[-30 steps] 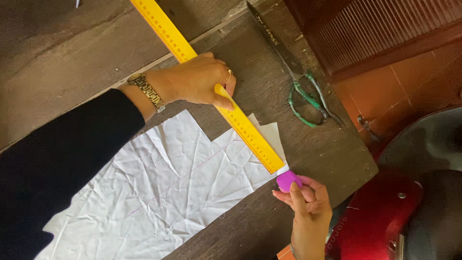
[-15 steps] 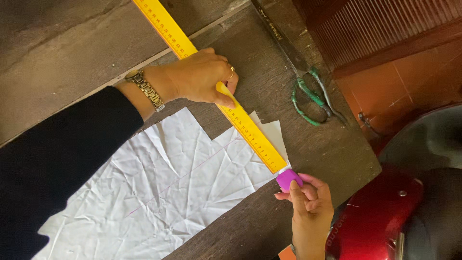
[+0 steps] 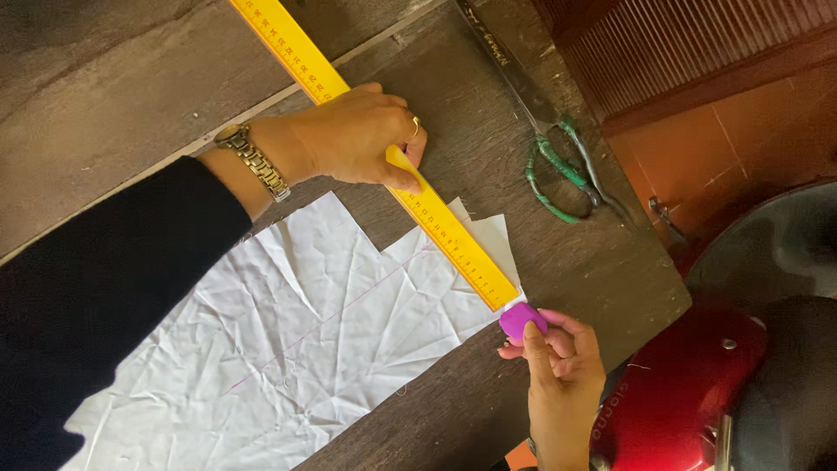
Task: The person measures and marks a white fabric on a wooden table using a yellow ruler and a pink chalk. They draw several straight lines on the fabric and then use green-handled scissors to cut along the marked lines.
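Dark wooden tabletop [image 3: 523, 96] carries crumpled white fabric [image 3: 296, 349] under a yellow ruler [image 3: 453, 240]. Left hand [image 3: 362, 139] presses flat on the ruler; right hand [image 3: 558, 358] pinches purple chalk [image 3: 521, 320] at the ruler's end.

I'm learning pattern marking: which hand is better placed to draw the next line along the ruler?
Probably the right hand: it holds the purple chalk at the end of the yellow ruler, by the white cloth. The left hand is pressing the ruler down.
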